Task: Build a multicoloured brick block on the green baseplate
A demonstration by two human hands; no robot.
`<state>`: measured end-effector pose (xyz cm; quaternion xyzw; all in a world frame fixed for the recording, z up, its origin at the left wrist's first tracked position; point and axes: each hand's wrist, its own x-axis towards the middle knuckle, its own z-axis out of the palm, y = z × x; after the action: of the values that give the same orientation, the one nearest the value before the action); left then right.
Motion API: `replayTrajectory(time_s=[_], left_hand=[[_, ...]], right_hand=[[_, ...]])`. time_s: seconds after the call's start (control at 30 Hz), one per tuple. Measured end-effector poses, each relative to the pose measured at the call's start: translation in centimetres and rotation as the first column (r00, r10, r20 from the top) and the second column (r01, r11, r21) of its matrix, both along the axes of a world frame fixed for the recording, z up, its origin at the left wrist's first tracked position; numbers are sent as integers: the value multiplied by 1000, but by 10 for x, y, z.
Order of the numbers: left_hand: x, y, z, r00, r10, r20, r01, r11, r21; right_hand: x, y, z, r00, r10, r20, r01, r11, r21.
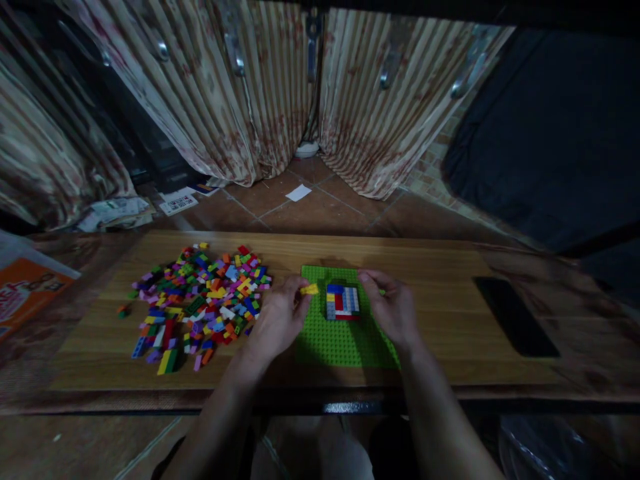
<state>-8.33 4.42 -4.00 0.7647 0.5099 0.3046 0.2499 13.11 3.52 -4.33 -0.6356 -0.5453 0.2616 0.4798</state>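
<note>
My left hand [283, 317] is closed in a pinch on a yellow toy brick [309, 289], held over the left side of a green studded baseplate [325, 347]. On the baseplate sits a low block of joined bricks [343, 303] in white, blue, red and yellow. My right hand [393, 307] is at the plate's right side, beside the joined bricks, with thumb and fingers drawn together. A bit of bright green shows by its fingers; whether it is a held brick or the plate I cannot tell.
A wide pile of loose coloured bricks [210, 293] covers the left part of the wooden board [440, 267]. A black phone-like slab [516, 317] lies at the right. An orange and white bag [30, 283] is at the far left. Striped curtains [270, 100] hang beyond.
</note>
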Motion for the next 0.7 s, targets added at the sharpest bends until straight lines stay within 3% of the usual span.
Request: replayTrajectory(time_s=[0.13, 0.3, 0.5, 0.7], left_hand=[[9, -3, -1, 996, -57, 63, 56, 998, 15], [19, -5, 2, 993, -84, 86, 81, 996, 44], [29, -6, -2, 989, -113, 98, 104, 991, 88], [39, -4, -5, 987, -135, 89, 126, 988, 93]], right_hand=[[-2, -4, 4, 985, 162, 59, -161, 987, -21], [-12, -8, 10, 911, 380, 162, -384, 923, -9], [-12, -8, 10, 892, 385, 239, -397, 918, 5], [-6, -9, 11, 905, 369, 214, -381, 925, 17]])
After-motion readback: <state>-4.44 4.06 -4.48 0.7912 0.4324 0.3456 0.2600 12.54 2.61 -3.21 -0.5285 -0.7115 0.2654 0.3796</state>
